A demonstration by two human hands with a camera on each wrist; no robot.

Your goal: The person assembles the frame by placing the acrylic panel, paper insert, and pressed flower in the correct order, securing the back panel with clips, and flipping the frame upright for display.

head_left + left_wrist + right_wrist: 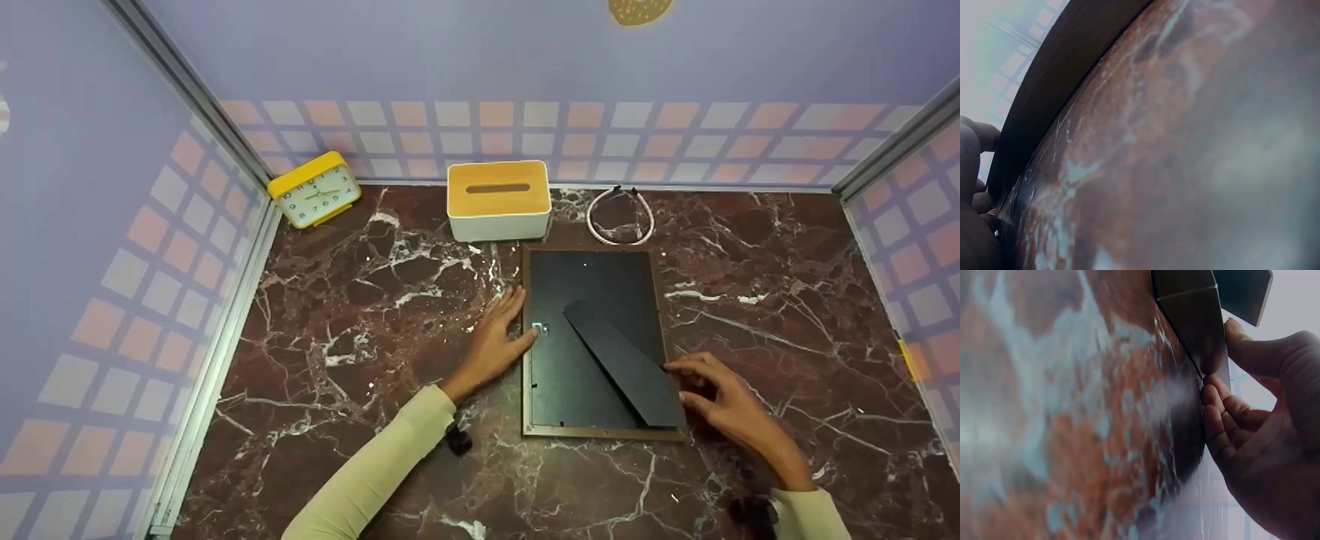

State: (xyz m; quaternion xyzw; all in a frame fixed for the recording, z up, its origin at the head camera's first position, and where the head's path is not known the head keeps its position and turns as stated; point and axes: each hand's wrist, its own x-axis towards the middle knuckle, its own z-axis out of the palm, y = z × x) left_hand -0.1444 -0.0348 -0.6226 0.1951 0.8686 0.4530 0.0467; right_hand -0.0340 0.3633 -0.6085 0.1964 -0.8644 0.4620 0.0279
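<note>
A picture frame (592,277) lies face down, its black back and brown edges showing. The black easel stand (626,367) on its back slants towards the near right corner. My left hand (491,341) rests along the left edge, fingers fairly straight, thumb tip just over the rim. At the lower right edge, my right hand (724,397) has bent fingers and thumb on the frame. The right wrist view shows the thumb (1255,354) at the upper rim and fingertips (1213,419) low by the tabletop. The frame's front is hidden.
Behind the frame stands a white tissue box (499,225) with a yellow-orange lid. A pale headband (592,225) lies to its right. The yellow alarm clock (319,196) leans in the back left corner. Tiled-pattern walls (480,75) border the dark red marbled tabletop (360,300).
</note>
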